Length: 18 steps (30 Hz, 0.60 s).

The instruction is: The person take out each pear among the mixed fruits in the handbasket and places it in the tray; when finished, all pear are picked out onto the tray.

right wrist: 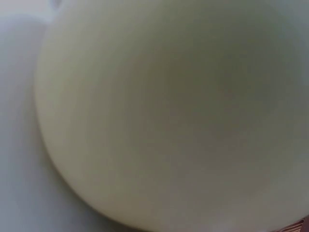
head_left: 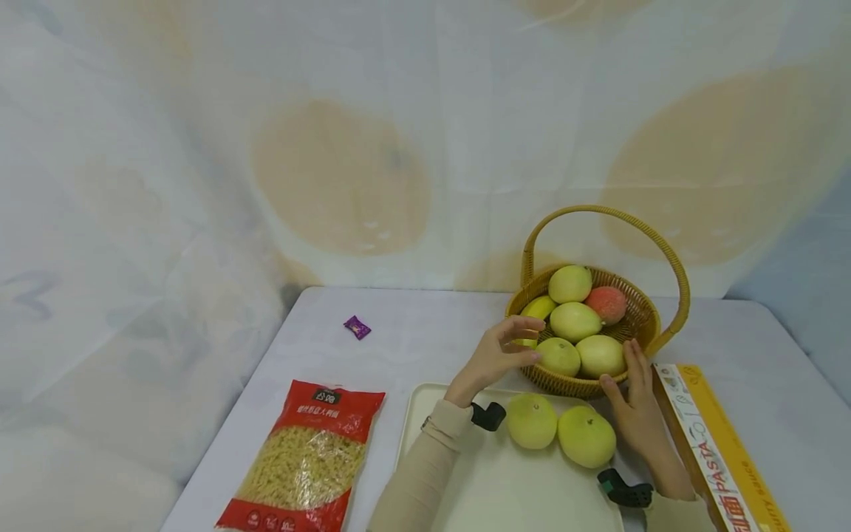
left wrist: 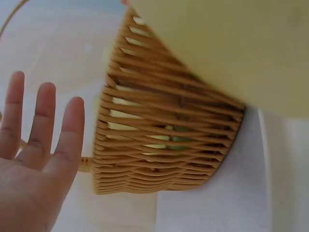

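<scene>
A woven basket (head_left: pixel 565 386) with a tall arched handle stands at the back right, holding several pale yellow-green round fruits (head_left: pixel 575 322), a red fruit (head_left: pixel 606 305) and something yellow. At its left rim is my left hand (head_left: pixel 495 355), fingers spread and loosely bent; the left wrist view shows those fingers (left wrist: pixel 44 113) beside the wickerwork, holding nothing. My right hand (head_left: pixel 637 414) lies at the front right rim, fingers extended, close by a pale fruit (head_left: pixel 600 356). Two more round fruits (head_left: pixel 586 437) sit on a cream tray (head_left: pixel 525 495) between my wrists. One fruit (right wrist: pixel 159 116) fills the right wrist view, hiding that hand.
To the left lies a red bag of spiral pasta (head_left: pixel 306 458). A small purple wrapped candy (head_left: pixel 357 327) is farther back. Along the right side runs a long white and yellow pasta box (head_left: pixel 721 451), near my right forearm. A patterned cloth (head_left: pixel 399 148) hangs behind the table.
</scene>
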Tool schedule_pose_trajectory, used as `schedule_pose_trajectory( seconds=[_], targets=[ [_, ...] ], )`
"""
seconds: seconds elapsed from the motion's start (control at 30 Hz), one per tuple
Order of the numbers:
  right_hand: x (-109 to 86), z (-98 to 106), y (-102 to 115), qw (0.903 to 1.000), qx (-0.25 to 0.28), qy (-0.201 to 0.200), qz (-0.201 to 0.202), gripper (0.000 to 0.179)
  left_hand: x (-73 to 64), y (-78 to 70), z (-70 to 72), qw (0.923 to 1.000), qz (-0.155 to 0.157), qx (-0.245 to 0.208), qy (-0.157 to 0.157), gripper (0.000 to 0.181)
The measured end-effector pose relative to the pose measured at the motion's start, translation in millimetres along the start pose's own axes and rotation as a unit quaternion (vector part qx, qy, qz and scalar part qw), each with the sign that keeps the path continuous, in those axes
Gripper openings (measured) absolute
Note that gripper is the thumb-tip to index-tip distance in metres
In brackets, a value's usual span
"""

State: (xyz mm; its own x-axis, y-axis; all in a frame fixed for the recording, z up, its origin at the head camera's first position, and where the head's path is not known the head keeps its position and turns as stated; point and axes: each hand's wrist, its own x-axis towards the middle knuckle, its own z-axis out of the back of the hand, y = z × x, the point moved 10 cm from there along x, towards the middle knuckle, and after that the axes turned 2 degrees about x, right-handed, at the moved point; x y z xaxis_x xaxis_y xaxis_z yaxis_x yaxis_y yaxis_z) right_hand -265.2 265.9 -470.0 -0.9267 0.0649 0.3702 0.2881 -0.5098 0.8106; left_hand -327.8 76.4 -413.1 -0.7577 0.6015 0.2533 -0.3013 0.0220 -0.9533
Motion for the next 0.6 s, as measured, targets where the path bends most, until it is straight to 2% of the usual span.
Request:
schedule_pose_trajectory(
  seconds=[0.2, 0.33, 0.47, 0.6],
  targets=[
    [-0.4, -2.9, -3.9, 1.0, 0.001, -0.001, 0.0, 0.072, 21.3, 14.3, -1.8, 0.9995, 0.018, 0.016, 0.021, 0.044],
    [-0.5, -2.2, -4.7, 1.0, -0.005, -0.004, 0.0, 0.072, 30.8, 17.6, -2.5, 0.9965, 0.042, 0.064, 0.033, 0.046],
    [0.3, -0.5, -5.0, 1.0, -0.007, -0.006, 0.0, 0.072, 40.4, 17.5, -8.9, 0.9863, 0.063, 0.138, 0.065, 0.048],
    [0.3, 0.8, -6.0, 1.0, -0.006, -0.004, -0.001, 0.072, 49.9, 17.6, -20.1, 0.9744, 0.082, 0.183, 0.102, 0.052]
  ],
)
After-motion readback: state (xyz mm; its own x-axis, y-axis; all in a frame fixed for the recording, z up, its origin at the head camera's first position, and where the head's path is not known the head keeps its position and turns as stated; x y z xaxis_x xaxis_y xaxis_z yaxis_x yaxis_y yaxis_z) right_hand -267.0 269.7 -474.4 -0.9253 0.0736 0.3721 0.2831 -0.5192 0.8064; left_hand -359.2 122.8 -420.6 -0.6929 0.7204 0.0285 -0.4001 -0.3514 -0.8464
